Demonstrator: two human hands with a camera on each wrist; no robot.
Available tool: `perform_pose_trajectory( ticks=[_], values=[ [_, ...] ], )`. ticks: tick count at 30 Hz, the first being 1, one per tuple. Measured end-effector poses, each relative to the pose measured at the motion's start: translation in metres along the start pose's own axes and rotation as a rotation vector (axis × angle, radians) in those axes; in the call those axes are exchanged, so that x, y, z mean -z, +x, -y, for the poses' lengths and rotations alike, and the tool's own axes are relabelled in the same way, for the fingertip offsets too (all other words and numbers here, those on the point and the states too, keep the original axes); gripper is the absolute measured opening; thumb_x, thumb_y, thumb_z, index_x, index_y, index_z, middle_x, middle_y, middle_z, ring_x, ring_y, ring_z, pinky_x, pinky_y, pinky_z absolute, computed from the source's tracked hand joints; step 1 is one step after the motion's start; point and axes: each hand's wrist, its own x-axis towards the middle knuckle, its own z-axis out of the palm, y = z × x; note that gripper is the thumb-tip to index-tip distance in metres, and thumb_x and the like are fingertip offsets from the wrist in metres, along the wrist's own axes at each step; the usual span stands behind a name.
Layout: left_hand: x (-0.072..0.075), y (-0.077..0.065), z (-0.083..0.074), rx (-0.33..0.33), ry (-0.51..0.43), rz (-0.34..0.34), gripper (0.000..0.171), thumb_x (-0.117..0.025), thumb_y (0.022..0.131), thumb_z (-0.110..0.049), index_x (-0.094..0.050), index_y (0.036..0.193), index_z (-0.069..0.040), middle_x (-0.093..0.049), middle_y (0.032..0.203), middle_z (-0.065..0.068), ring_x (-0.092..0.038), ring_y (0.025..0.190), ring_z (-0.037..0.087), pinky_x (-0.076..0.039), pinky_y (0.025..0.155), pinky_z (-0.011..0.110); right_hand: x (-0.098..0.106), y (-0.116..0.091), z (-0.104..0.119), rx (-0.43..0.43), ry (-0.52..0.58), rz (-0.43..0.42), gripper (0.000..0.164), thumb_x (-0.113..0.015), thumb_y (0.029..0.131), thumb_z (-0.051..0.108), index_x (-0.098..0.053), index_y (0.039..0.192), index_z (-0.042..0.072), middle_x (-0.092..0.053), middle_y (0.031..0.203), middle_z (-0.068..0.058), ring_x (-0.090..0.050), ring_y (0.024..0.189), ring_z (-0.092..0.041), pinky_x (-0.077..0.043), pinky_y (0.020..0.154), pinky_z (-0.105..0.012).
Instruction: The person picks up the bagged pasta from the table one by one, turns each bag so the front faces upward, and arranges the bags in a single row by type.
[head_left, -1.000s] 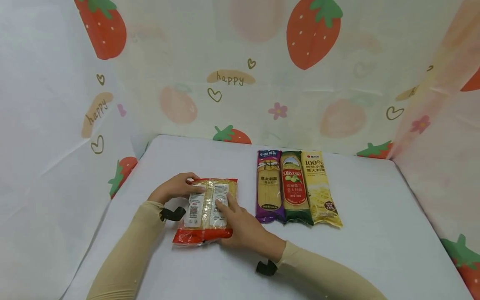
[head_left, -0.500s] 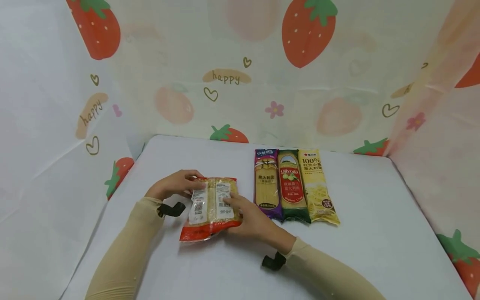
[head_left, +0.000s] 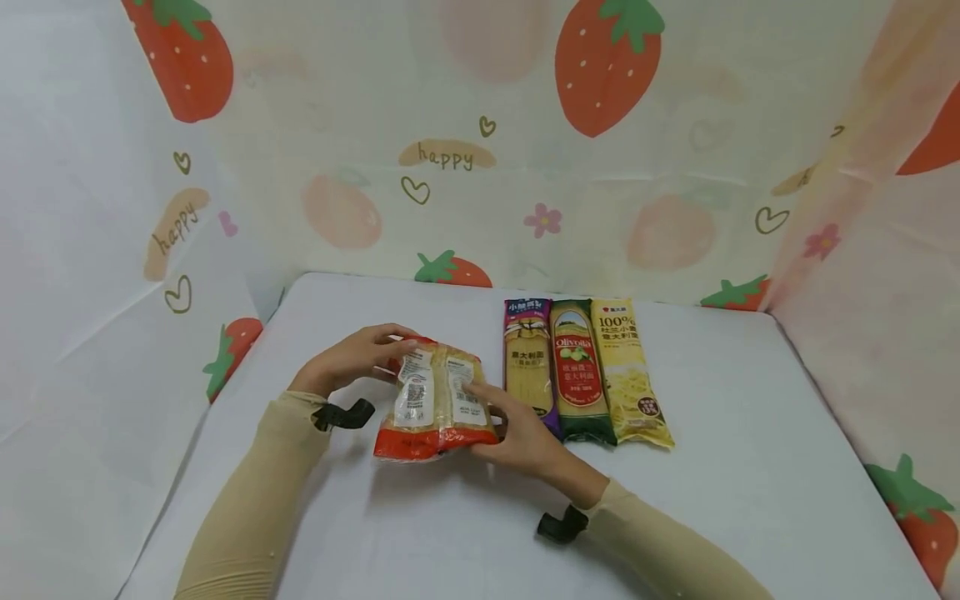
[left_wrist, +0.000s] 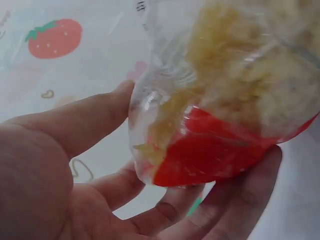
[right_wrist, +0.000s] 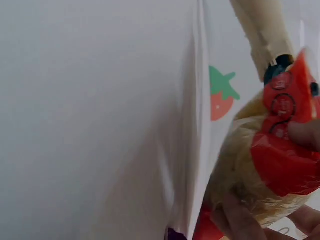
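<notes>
Both hands hold a red-and-clear plastic food packet (head_left: 438, 396) with pale yellow contents. White printed labels face up, and a shadow lies beneath its near end, which is raised off the table. My left hand (head_left: 356, 360) grips the far left corner, thumb on one side and fingers on the other, as the left wrist view shows on the packet (left_wrist: 215, 145). At the right side my right hand (head_left: 525, 437) grips the edge, thumb on the labelled face. In the right wrist view the packet's red end (right_wrist: 285, 160) lies between thumb and fingers.
Three spaghetti packs lie side by side right of the hands: purple (head_left: 528, 358), green and red (head_left: 581, 375), yellow (head_left: 633, 375). The purple one is close to the right fingers. A white table (head_left: 750, 500) is bordered by strawberry-print cloth (head_left: 585, 192).
The packet has risen from the table and shifted right and away, its near end lifting. Both hands moved with it. The head view has turned slightly right.
</notes>
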Motion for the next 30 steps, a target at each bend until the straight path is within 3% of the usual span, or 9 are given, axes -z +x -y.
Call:
perform_pose_trajectory(
  ticks=[9, 18, 25, 30],
  values=[
    [0.001, -0.001, -0.009, -0.109, -0.117, -0.039, 0.052, -0.053, 0.115, -0.031, -0.046, 0.161, -0.007, -0.051, 0.153, 0.026, -0.073, 0.108, 0.033, -0.062, 0.095, 0.039, 0.002, -0.004, -0.001, 0.000, 0.129, -0.036, 0.086, -0.083, 0.095, 0.010, -0.039, 0.168, 0.020, -0.044, 0.162, -0.017, -0.063, 0.131, -0.038, -0.060, 0.097, -0.032],
    [0.000, -0.001, -0.004, -0.263, -0.221, 0.059, 0.070, -0.064, 0.106, -0.002, -0.035, 0.169, -0.012, -0.043, 0.164, 0.020, -0.056, 0.137, 0.027, -0.057, 0.102, 0.032, 0.004, -0.008, 0.003, 0.007, 0.258, -0.074, 0.080, -0.075, 0.100, 0.004, -0.037, 0.169, 0.018, -0.031, 0.170, -0.015, -0.048, 0.144, -0.044, -0.054, 0.105, -0.036],
    [-0.007, 0.002, -0.001, -0.342, -0.327, 0.089, 0.065, -0.060, 0.108, 0.000, -0.035, 0.168, -0.006, -0.044, 0.164, 0.018, -0.060, 0.133, 0.019, -0.054, 0.105, 0.030, 0.003, -0.008, 0.002, 0.034, 0.314, -0.094, 0.074, -0.075, 0.101, 0.011, -0.042, 0.166, 0.020, -0.040, 0.167, -0.007, -0.048, 0.145, -0.035, -0.053, 0.109, -0.040],
    [-0.013, 0.007, 0.001, -0.339, -0.343, 0.064, 0.058, -0.056, 0.110, -0.001, -0.037, 0.165, -0.001, -0.049, 0.160, 0.014, -0.061, 0.127, 0.014, -0.053, 0.102, 0.026, 0.000, -0.009, 0.002, 0.064, 0.308, -0.104, 0.071, -0.073, 0.101, 0.011, -0.043, 0.165, 0.015, -0.046, 0.162, -0.009, -0.047, 0.144, -0.030, -0.050, 0.111, -0.049]
  ],
)
